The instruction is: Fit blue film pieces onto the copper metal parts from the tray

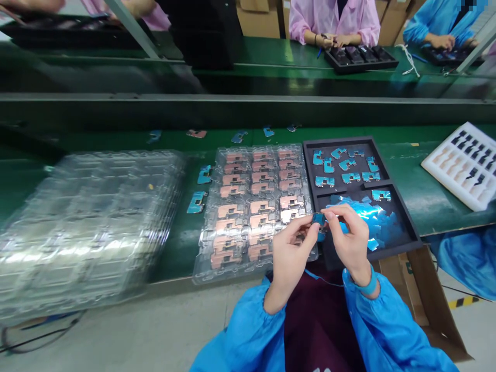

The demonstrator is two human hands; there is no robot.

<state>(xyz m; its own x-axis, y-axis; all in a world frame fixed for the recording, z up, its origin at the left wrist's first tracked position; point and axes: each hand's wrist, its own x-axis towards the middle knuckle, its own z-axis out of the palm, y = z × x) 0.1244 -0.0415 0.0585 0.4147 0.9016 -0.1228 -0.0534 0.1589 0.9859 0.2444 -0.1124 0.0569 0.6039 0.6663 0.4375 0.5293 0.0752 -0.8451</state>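
Observation:
My left hand (291, 254) and my right hand (349, 235) meet over the near edge of the bench, both pinching one small blue-filmed part (319, 219) between their fingertips. Just left of the hands lies a clear blister tray (209, 258) with several copper-coloured parts (232, 211) in its pockets. Behind the hands sits a black two-compartment tray (403, 217): its far compartment holds several blue-filmed parts (351, 177), its near one a heap of peeled blue film (377, 219).
A blurred stack of clear blister trays (89, 227) fills the left of the green bench. Loose blue parts (197, 201) lie beside the copper tray. A white tray (463, 163) is at right. Across the conveyor, other people work at black trays (360, 56). A cardboard box (430, 299) stands below.

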